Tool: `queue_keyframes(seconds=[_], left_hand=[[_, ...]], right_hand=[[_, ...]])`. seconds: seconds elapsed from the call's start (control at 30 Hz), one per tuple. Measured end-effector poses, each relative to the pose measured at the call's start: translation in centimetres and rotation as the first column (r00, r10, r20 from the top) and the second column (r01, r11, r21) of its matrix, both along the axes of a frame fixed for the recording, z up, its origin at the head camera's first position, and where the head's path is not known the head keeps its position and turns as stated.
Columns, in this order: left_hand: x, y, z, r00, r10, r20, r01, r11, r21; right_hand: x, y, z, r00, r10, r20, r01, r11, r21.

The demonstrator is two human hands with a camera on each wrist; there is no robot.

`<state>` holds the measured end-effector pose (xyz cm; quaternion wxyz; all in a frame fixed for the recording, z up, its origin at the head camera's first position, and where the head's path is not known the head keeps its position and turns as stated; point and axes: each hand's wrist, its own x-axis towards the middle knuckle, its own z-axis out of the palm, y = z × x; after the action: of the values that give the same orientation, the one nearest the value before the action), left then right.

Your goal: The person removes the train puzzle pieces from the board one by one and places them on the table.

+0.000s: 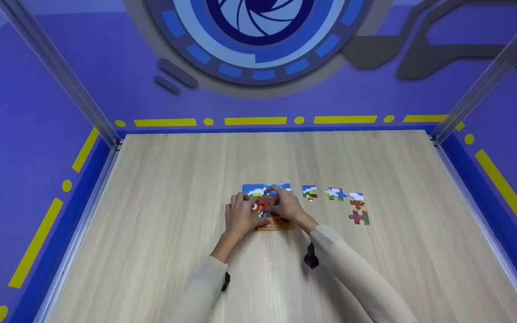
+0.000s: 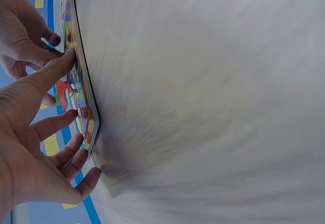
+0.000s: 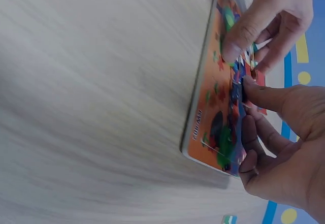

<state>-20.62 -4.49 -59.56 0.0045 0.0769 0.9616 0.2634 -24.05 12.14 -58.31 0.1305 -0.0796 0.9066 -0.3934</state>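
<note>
A jigsaw puzzle board (image 1: 281, 225) with a blue sky edge at the top and an orange edge at the bottom lies flat on the table. My left hand (image 1: 240, 214) rests on its left side, with the thumb (image 2: 58, 69) and spread fingertips touching the board. From the right, my right hand (image 1: 289, 206) pinches a red puzzle piece (image 3: 261, 77) between thumb and fingers, over the middle of the picture. Both hands cover much of the board, so how the piece sits against its neighbours is hidden.
Right of the board lie several loose puzzle pieces: a cloud-and-green piece (image 1: 309, 192), a blue-and-white piece (image 1: 335, 194), and a red-and-purple piece (image 1: 359, 217) among them. The wooden table (image 1: 173, 179) is bounded by blue walls (image 1: 106, 80) at the back and sides.
</note>
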Motion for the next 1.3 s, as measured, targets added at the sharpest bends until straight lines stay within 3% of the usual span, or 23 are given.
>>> queue_keyframes(seconds=[0.4, 0.73, 0.9, 1.3], left_hand=[[0.1, 0.0, 0.0, 1.0, -0.004, 0.01, 0.004, 1.0, -0.002], [0.0, -0.1, -0.1, 1.0, 0.003, -0.009, -0.003, 1.0, -0.026], [0.0, -0.1, -0.2, 1.0, 0.009, -0.024, -0.01, 1.0, -0.025], [0.1, 0.0, -0.2, 1.0, 0.011, -0.018, -0.011, 1.0, -0.002]], right_hand=[[0.3, 0.9, -0.4, 0.998, 0.039, -0.046, -0.04, 0.998, -0.042], [0.6, 1.7, 0.1, 0.996, 0.091, -0.024, -0.094, 0.986, -0.14], [0.7, 2.5, 0.4, 0.992, 0.117, -0.051, -0.124, 0.978, -0.168], [1.6, 5.1, 0.8, 0.996, 0.085, -0.024, -0.088, 0.985, -0.145]])
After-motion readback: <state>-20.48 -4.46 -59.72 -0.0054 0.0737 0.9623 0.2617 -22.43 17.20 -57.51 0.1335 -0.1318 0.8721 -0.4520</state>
